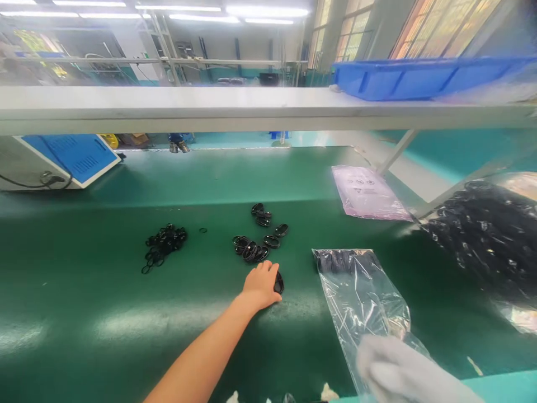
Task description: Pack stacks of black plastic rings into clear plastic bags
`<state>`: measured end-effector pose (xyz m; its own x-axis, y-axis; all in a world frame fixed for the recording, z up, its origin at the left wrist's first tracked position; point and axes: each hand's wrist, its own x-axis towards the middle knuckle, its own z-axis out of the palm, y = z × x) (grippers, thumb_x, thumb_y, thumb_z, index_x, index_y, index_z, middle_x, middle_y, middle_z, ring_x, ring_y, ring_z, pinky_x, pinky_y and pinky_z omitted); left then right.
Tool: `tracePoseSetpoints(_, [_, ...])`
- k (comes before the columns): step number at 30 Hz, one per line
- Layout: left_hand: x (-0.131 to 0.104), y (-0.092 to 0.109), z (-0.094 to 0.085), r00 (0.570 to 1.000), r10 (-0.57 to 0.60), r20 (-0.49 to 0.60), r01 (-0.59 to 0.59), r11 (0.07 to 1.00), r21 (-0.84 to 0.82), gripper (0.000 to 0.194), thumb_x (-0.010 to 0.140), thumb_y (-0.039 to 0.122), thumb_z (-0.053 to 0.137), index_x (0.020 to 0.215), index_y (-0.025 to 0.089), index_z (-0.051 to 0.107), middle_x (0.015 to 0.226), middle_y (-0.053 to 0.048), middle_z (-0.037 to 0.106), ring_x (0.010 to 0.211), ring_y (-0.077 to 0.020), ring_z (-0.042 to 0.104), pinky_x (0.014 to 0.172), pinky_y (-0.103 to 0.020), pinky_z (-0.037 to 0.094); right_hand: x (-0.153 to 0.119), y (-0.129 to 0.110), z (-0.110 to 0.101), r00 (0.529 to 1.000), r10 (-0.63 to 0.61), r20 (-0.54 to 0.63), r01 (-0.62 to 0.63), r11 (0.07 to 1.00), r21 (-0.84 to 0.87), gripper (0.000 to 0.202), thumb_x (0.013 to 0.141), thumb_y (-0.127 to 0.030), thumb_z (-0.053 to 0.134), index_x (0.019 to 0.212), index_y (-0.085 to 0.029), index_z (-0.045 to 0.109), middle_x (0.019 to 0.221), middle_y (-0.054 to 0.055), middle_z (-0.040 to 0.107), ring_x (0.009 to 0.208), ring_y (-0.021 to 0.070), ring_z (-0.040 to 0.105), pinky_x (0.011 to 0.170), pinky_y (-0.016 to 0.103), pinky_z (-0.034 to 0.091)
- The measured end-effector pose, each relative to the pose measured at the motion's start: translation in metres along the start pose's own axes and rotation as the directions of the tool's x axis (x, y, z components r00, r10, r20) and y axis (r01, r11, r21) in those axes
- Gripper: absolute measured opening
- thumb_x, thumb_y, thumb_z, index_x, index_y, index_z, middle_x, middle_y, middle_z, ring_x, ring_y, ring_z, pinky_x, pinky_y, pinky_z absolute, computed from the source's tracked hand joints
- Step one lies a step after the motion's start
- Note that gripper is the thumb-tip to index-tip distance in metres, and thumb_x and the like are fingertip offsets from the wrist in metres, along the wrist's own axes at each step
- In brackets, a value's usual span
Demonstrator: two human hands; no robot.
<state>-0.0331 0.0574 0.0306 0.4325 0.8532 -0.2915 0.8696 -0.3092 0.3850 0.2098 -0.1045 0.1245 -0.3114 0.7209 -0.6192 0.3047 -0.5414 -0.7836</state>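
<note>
My bare left hand [260, 285] is at the middle of the green table, its fingers and thumb closed about a black oval ring [279, 282]. Just beyond it lies a loose cluster of similar black oval rings [251, 251], with a few more farther back. My right hand [390, 366], in a white glove, is blurred at the lower right. It overlaps the near end of a clear plastic bag [356, 302]; whether its fingers grip the bag is unclear. Black rings stand packed in a row at the bag's far end [346, 261].
A heap of thin black rings [166, 242] lies to the left, with one stray ring [203, 230] beside it. A pinkish bag [369, 193] and a large bag of black pieces [486, 240] are at right. A white shelf [188, 109] crosses above, bearing a blue bin [403, 78].
</note>
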Motion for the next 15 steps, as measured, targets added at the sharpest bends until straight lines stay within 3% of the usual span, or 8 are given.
tracePoseSetpoints(1, [0.005, 0.005, 0.001, 1.0, -0.017, 0.0, 0.017, 1.0, 0.001, 0.072, 0.05, 0.022, 0.073, 0.116, 0.019, 0.046, 0.117, -0.011, 0.046, 0.109, -0.0296, 0.044, 0.088, -0.037, 0.036, 0.014, -0.014, 0.012, 0.999, -0.035, -0.003, 0.035, 0.999, 0.036, 0.018, 0.079, -0.035, 0.045, 0.082, -0.02, 0.055, 0.065, -0.001, 0.056, 0.045, 0.0048, 0.039, 0.046, 0.019, 0.033])
tracePoseSetpoints(3, [0.011, 0.011, 0.006, 1.0, -0.025, -0.006, 0.025, 1.0, -0.013, 0.065, 0.049, 0.015, 0.072, 0.109, 0.012, 0.05, 0.111, -0.016, 0.049, 0.108, -0.033, 0.045, 0.089, -0.041, 0.036, 0.045, -0.028, 0.034, 0.998, -0.055, -0.018, 0.056, 0.996, 0.062, 0.016, 0.076, -0.03, 0.046, 0.085, -0.019, 0.053, 0.07, -0.001, 0.057, 0.043, 0.0036, 0.037, 0.042, 0.018, 0.029])
tracePoseSetpoints(6, [0.004, 0.0, 0.011, 1.0, 0.001, -0.004, -0.001, 0.997, -0.079, 0.056, 0.055, 0.013, 0.067, 0.108, 0.014, 0.05, 0.107, -0.012, 0.051, 0.101, -0.0264, 0.051, 0.085, -0.036, 0.04, 0.091, -0.018, 0.052, 0.97, -0.024, -0.241, 0.043, 0.996, 0.072, 0.022, 0.073, -0.033, 0.049, 0.088, -0.017, 0.052, 0.072, 0.0, 0.056, 0.043, 0.0049, 0.041, 0.04, 0.019, 0.028])
tracePoseSetpoints(8, [-0.009, -0.014, 0.015, 0.999, 0.042, 0.005, -0.04, 0.964, -0.263, 0.063, 0.057, 0.019, 0.067, 0.116, 0.019, 0.044, 0.106, -0.007, 0.051, 0.095, -0.0195, 0.053, 0.083, -0.03, 0.043, 0.116, -0.003, 0.055, 0.936, 0.038, -0.349, 0.047, 0.971, 0.233, 0.032, 0.07, -0.035, 0.054, 0.096, -0.016, 0.051, 0.082, 0.004, 0.057, 0.055, 0.0087, 0.05, 0.045, 0.021, 0.037])
tracePoseSetpoints(10, [-0.024, -0.023, 0.018, 0.997, 0.082, 0.002, -0.07, 0.857, -0.51, 0.07, 0.057, 0.021, 0.069, 0.121, 0.023, 0.039, 0.103, -0.003, 0.053, 0.092, -0.0156, 0.054, 0.083, -0.028, 0.044, 0.135, 0.009, 0.057, 0.953, 0.036, -0.302, 0.109, 0.887, 0.448, 0.049, 0.068, -0.038, 0.06, 0.111, -0.018, 0.047, 0.104, 0.01, 0.054, 0.082, 0.0152, 0.056, 0.062, 0.026, 0.047])
tracePoseSetpoints(12, [-0.036, -0.024, 0.022, 0.994, 0.103, -0.02, -0.09, 0.744, -0.663, 0.073, 0.056, 0.017, 0.069, 0.122, 0.025, 0.039, 0.101, -0.002, 0.053, 0.093, -0.0155, 0.052, 0.086, -0.03, 0.043, 0.149, 0.013, 0.061, 0.985, -0.063, -0.161, 0.147, 0.798, 0.585, 0.062, 0.065, -0.039, 0.065, 0.12, -0.022, 0.041, 0.12, 0.011, 0.046, 0.099, 0.0206, 0.053, 0.074, 0.035, 0.048])
tracePoseSetpoints(15, [-0.049, -0.016, 0.025, 0.992, 0.11, -0.056, -0.119, 0.741, -0.66, 0.072, 0.056, 0.012, 0.066, 0.122, 0.027, 0.04, 0.107, -0.001, 0.052, 0.097, -0.016, 0.051, 0.088, -0.03, 0.041, 0.166, 0.011, 0.067, 0.988, -0.153, -0.036, 0.144, 0.783, 0.605, 0.061, 0.061, -0.035, 0.068, 0.115, -0.022, 0.044, 0.116, 0.011, 0.048, 0.092, 0.023, 0.056, 0.069, 0.041, 0.05])
